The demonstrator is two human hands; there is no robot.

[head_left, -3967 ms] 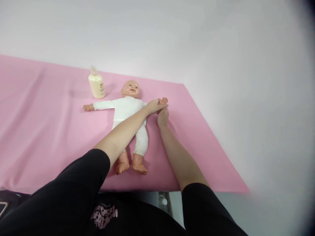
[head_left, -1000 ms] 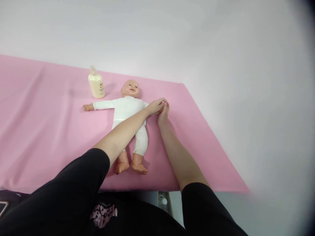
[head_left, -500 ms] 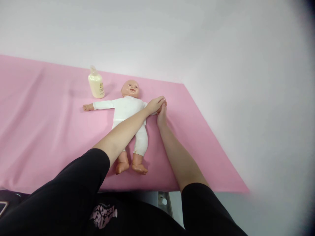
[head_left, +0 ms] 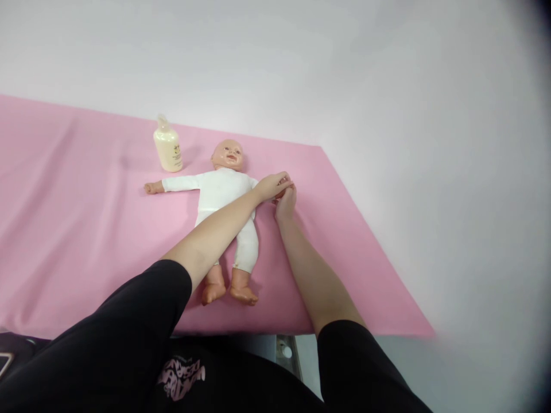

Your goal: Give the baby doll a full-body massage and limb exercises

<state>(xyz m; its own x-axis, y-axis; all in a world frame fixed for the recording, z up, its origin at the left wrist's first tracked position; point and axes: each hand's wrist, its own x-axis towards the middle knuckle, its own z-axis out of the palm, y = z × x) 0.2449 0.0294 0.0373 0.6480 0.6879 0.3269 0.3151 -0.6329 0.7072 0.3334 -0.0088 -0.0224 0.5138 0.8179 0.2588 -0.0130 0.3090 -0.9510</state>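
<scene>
Clasping doll (head_left: 224,198) hand, left hand (head_left: 270,186) over, right hand (head_left: 286,204) beneath

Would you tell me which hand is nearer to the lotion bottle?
Left. The left hand, reaching across the doll, lies right of the lotion bottle; the right hand sits just beyond it, nearer the person.

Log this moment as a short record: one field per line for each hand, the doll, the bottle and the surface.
Left hand: left hand reaches across the doll's chest and lies over the doll's arm on the picture's right, fingers curled about it.
Right hand: right hand comes up from below and meets the same arm, touching the left hand.
Doll: baby doll in white clothes, on its back, arms spread, bare feet toward the camera.
Bottle: cream bottle upright, beside the doll's head, apart from both hands.
Surface: pink sheet under everything.
</scene>
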